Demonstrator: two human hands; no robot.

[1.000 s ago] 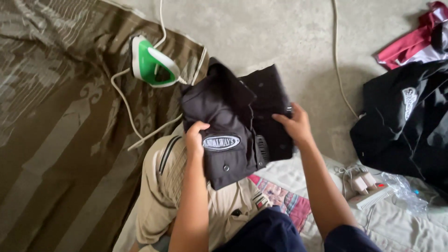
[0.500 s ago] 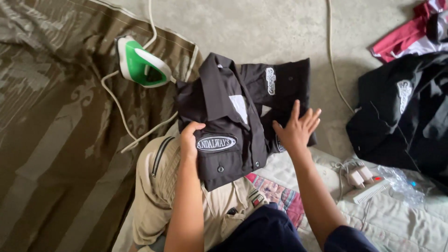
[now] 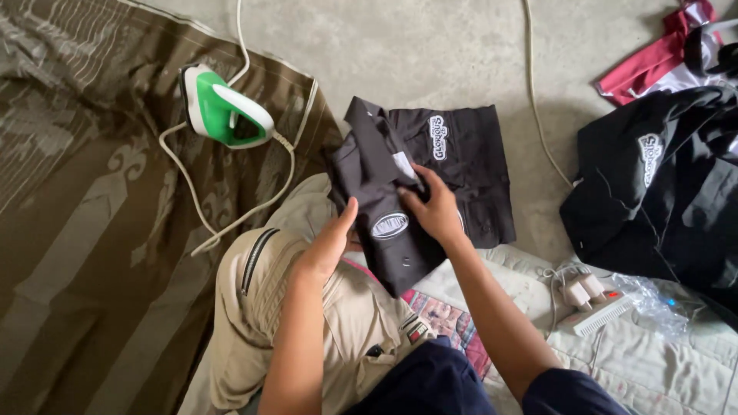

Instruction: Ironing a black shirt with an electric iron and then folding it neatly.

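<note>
far left: brown patterned cloth (image 3: 84, 230) spread on the floor, covering left third of frame. upper left on it: green & white iron (image 3: 224, 111), lying on its side, white cord (image 3: 231, 215) looping down twd centre. lower centre: beige shirt (image 3: 338, 323) under the forearms. centre: left hand (image 3: 332, 240) w/ fingers together, thumb side against left edge of folded black shirt (image 3: 384, 207), gripping it. right hand (image 3: 432, 207) curled over the shirt's front, fingers pressed on top near the oval patch. just behind, touching: second folded black shirt (image 3: 469, 169) flat on concrete floor (image 3: 430, 46). lower right: white power strip (image 3: 596, 307) w/ plugs on pale quilt (image 3: 661, 361). right edge: heap of black garments (image 3: 661, 192); upper right corner: red & white garment (image 3: 653, 65).
</note>
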